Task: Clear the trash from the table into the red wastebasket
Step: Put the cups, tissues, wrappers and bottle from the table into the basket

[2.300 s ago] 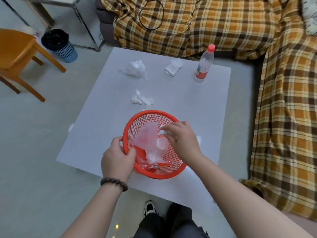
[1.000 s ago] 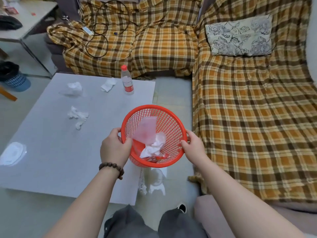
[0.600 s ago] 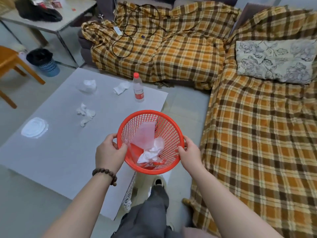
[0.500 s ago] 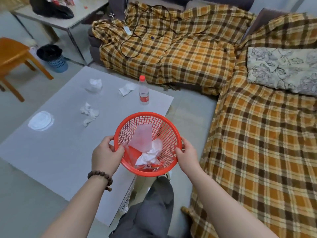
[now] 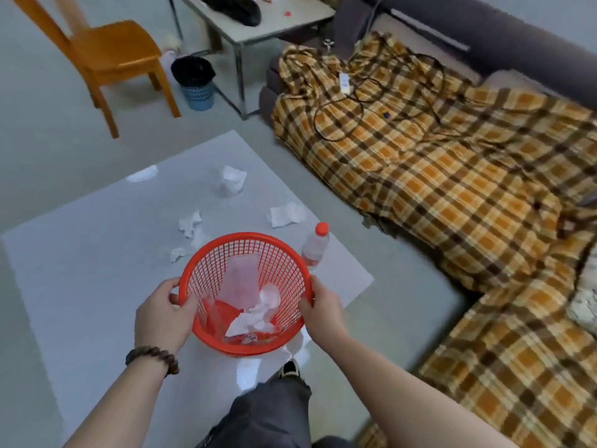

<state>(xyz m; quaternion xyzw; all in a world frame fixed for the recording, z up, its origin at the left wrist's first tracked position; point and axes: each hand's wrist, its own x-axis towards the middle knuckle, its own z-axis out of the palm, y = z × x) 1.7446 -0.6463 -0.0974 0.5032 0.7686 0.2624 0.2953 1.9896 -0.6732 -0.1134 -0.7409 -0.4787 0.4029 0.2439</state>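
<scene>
The person is wearing a bracelet of dark brown round wooden beads (image 5: pixel 151 357) on the left wrist, strung in a single row, and it is wrapping the wrist just behind the left hand (image 5: pixel 163 313). Both forearms are showing bare, with no sleeve reaching into view, and nothing is circling the wrist behind the right hand (image 5: pixel 323 313). Low in the view, the person is wearing dark grey trousers (image 5: pixel 268 412) with a loose, frayed-looking hem, and a dark shoe with pale trim (image 5: pixel 289 368) is peeking out beyond it.
</scene>
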